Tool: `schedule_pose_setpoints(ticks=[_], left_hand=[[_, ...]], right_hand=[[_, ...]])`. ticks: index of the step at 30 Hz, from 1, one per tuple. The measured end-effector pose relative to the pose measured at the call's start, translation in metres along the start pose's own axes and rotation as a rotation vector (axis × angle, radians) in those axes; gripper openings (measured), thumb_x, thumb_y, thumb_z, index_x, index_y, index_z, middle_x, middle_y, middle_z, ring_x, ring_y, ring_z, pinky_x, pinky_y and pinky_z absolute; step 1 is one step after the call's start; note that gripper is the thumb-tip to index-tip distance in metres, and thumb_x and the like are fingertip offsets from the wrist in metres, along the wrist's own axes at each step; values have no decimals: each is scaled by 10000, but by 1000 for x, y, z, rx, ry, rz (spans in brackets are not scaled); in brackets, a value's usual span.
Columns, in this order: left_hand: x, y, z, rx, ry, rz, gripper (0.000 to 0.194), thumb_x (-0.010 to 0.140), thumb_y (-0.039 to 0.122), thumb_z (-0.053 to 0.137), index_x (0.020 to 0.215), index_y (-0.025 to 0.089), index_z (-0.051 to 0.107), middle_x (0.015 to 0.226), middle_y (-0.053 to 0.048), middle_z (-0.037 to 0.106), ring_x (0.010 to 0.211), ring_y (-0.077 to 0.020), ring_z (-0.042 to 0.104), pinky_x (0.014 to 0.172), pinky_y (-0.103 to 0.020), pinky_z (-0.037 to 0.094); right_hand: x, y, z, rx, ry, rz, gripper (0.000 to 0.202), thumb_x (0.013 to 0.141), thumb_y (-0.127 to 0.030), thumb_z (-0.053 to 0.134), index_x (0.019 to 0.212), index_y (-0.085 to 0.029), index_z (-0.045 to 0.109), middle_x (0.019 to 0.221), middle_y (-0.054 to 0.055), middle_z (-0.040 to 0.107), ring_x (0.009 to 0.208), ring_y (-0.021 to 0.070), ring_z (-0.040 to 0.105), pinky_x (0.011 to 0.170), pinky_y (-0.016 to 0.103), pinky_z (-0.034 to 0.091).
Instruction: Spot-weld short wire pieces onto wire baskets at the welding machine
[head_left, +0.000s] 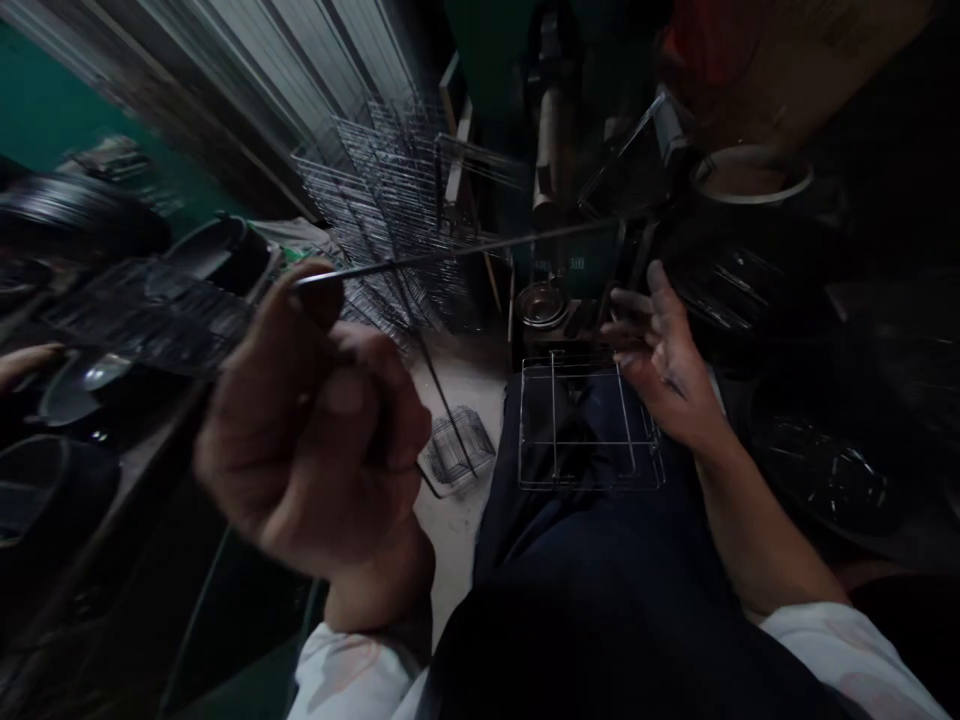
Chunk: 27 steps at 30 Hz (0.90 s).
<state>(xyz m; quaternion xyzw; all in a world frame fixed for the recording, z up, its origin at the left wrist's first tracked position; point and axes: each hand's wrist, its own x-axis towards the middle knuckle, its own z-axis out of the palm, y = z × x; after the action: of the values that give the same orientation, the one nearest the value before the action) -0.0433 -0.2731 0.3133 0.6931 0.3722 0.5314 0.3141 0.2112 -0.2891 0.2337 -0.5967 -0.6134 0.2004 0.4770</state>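
Note:
My left hand [322, 450], raised close to the camera, is closed around a bent metal wire piece [480, 247]. One long rod of it runs out to the right and another slants down toward the floor. My right hand [667, 360] has its fingers apart and holds nothing that I can see. Just below its fingertips, a rectangular wire frame [553, 425] with crossing rods rests over my dark-clad lap. Whether the right fingers touch that frame, I cannot tell.
Tall stacks of wire racks [375, 190] stand ahead on the left. A smaller wire stack [459, 445] lies on the floor. Dark round pans [82, 395] line the left side. On the right are a pale-rimmed bucket [750, 172] and a dark basin [832, 470] with shiny pieces.

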Motion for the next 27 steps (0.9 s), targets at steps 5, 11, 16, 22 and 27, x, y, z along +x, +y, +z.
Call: schedule_pose_setpoints(ticks=[5, 11, 16, 22, 27], left_hand=[[5, -79, 35, -143, -80, -232, 511, 867, 242, 600, 1371, 322, 571, 945, 0, 580, 550, -36, 441, 489, -184, 405], [-5, -157, 60, 270, -305, -358, 515, 771, 155, 634, 1285, 175, 657, 818, 4, 521, 694, -99, 545, 649, -229, 473], [4, -158, 60, 468, -390, -320, 431, 801, 171, 624, 1226, 158, 692, 773, -5, 536, 710, -139, 549, 700, -275, 469], [-20, -153, 56, 472, -385, -249, 458, 852, 180, 577, 1306, 200, 635, 863, -31, 559, 768, -158, 562, 739, -286, 491], [-57, -156, 61, 372, -226, -231, 384, 961, 273, 513, 1325, 214, 621, 946, -48, 592, 855, -161, 588, 802, -292, 510]], right_hand=[[-31, 23, -2, 130, 151, 163, 646, 998, -452, 499, 1583, -319, 260, 1050, 64, 680, 520, 147, 562, 398, 292, 503], [-33, 73, -3, -251, 81, 190, 462, 963, -385, 523, 1383, -209, 599, 1100, 108, 688, 676, 205, 650, 633, 381, 592], [-20, 82, 0, -462, 15, 131, 441, 949, -354, 476, 1295, -156, 665, 925, 115, 654, 843, 286, 653, 828, 458, 554], [-42, 80, -2, -379, -25, 145, 496, 967, -397, 483, 1406, -189, 584, 989, 113, 606, 889, 292, 646, 843, 475, 552], [-75, 93, 8, -150, 0, 217, 508, 1001, -423, 486, 1485, -270, 492, 1230, 106, 641, 1064, 276, 652, 938, 447, 546]])
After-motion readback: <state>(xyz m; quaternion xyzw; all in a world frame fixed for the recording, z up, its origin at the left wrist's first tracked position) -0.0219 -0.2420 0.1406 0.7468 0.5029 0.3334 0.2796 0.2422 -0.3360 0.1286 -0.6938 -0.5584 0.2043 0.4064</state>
